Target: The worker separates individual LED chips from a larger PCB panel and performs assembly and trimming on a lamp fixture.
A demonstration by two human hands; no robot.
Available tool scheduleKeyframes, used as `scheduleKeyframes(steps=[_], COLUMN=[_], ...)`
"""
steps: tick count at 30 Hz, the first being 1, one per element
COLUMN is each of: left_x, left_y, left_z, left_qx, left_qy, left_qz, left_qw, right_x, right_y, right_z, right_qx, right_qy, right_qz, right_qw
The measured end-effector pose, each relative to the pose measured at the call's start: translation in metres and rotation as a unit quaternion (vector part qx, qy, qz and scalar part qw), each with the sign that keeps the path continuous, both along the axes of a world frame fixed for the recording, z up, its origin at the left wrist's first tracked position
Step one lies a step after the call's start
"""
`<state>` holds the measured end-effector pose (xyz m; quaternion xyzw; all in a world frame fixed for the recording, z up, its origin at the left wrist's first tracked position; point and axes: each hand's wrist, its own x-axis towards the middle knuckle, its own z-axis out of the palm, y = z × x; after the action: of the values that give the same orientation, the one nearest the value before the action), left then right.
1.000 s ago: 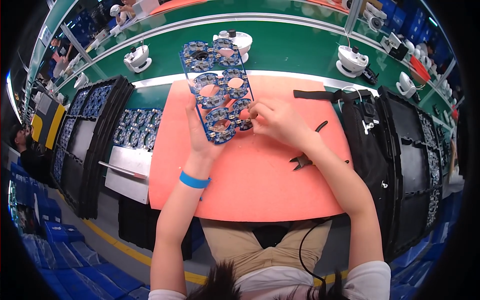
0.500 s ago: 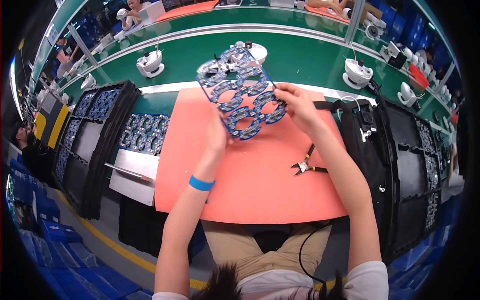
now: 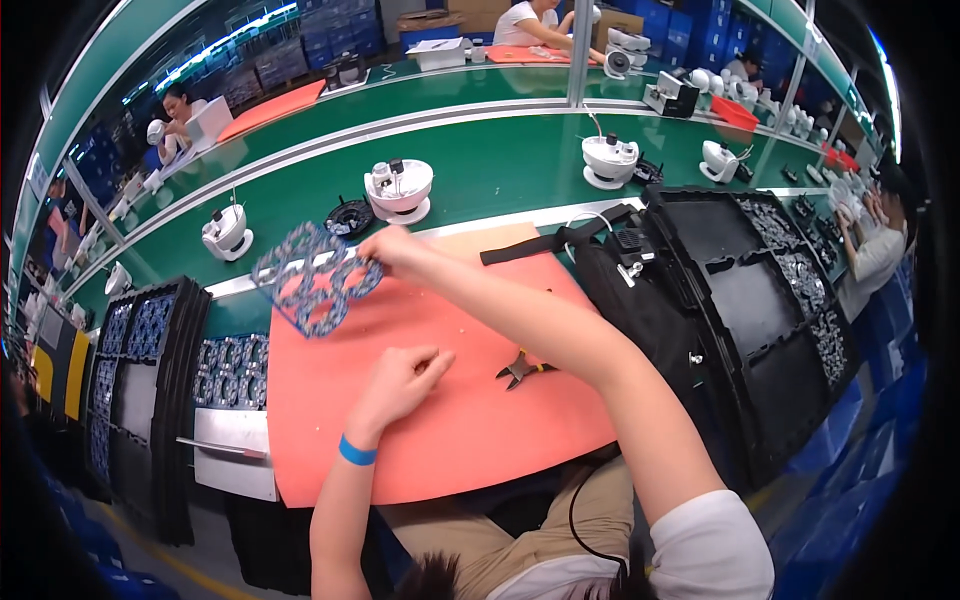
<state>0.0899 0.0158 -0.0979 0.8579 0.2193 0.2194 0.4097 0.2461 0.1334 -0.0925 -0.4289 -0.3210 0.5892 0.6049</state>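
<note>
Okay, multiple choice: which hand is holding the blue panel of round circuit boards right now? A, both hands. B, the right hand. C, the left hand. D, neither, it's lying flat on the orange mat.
B: the right hand alone has a grip on the edge of the blue panel, lifted above the orange mat, while the left hand rests empty on the mat.
</note>
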Motion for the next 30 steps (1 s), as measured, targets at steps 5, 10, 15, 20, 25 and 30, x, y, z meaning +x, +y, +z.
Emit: scheduleKeyframes(steps=[5,10,15,20,25,30], left_x=[-0.004,-0.008,-0.007,-0.005,-0.008,-0.015], left_y=[0.004,0.006,0.001,0.001,0.01,0.022], left_z=[-0.01,-0.011,-0.006,0.003,-0.002,-0.014], left_qx=[0.032,0.044,0.019,0.01,-0.078,0.077], left_qy=[-0.004,-0.026,-0.034,-0.036,-0.034,-0.049], left_qz=[-0.035,-0.067,-0.062,0.013,0.125,0.179], left_qw=[0.999,0.996,0.997,0.999,0.988,0.98], right_x=[-0.027,0.011,0.176,0.352,0.392,0.365], right_y=[-0.015,-0.049,-0.06,-0.106,-0.112,-0.113], right_z=[-0.02,0.015,0.036,0.017,-0.014,0.016], right_qx=[0.005,0.048,0.043,-0.24,-0.172,-0.029], right_qy=[-0.268,-0.376,-0.77,-0.845,-0.917,-0.895], right_qz=[0.075,0.183,-0.296,-0.297,-0.278,-0.28], right_qw=[0.96,0.907,0.564,0.375,0.23,0.345])
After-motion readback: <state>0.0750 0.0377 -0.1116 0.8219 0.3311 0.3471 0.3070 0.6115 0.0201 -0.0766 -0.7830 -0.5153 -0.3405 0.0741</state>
